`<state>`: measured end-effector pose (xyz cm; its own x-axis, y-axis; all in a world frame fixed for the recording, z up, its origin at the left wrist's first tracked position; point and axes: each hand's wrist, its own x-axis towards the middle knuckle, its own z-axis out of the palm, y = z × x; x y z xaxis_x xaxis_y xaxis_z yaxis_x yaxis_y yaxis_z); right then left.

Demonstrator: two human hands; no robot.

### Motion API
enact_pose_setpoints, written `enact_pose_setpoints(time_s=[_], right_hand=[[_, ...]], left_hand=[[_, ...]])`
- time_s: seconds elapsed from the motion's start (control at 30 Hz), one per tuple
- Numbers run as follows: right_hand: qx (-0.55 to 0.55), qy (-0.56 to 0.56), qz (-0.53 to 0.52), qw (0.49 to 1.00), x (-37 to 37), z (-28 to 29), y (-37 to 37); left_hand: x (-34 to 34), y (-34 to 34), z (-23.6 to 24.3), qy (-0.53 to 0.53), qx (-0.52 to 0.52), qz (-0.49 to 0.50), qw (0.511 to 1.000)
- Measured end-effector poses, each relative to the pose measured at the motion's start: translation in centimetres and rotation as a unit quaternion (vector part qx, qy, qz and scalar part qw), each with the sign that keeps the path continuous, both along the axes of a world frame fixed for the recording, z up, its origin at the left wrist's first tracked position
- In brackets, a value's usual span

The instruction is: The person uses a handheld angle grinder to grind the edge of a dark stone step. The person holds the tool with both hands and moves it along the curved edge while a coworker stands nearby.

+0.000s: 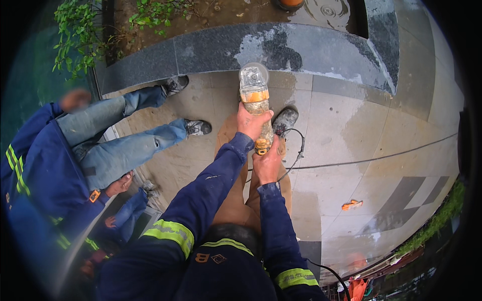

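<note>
Both my hands grip a dust-caked, orange-and-silver angle grinder (pixel 254 95) that points away from me. My left hand (pixel 249 122) is closed round the middle of its body, and my right hand (pixel 267 164) holds the rear end. Its round disc (pixel 262 72) lies at the near edge of the dark stone planter curb (pixel 198 56); whether it touches the stone I cannot tell. A black cable (pixel 351 163) runs from near my right hand across the paving. My dusty shoe (pixel 285 122) is just right of the grinder.
A co-worker in jeans (pixel 111 155) is close at my left, with another person's legs (pixel 128 213) behind. Soil with plants (pixel 155 20) fills the planter beyond the curb. An orange glove (pixel 351 205) lies on the tiled paving (pixel 331 125) at the right, bordered by grass (pixel 432 215).
</note>
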<state>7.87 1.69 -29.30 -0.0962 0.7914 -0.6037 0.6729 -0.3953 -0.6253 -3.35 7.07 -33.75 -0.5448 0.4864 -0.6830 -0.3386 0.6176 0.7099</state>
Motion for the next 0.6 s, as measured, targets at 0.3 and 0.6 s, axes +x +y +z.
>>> enact_pose_setpoints(time_s=[0.3, 0.6], right_hand=[[-0.039, -0.015, -0.011, 0.999, 0.7, -0.3, 0.0], [-0.048, 0.001, -0.042, 0.998, 0.9, -0.2, -0.6]], left_hand=[[1.0, 0.1, -0.4, 0.015, -0.010, -0.019, 1.000], [1.6, -0.4, -0.6, 0.020, -0.001, -0.031, 0.999]])
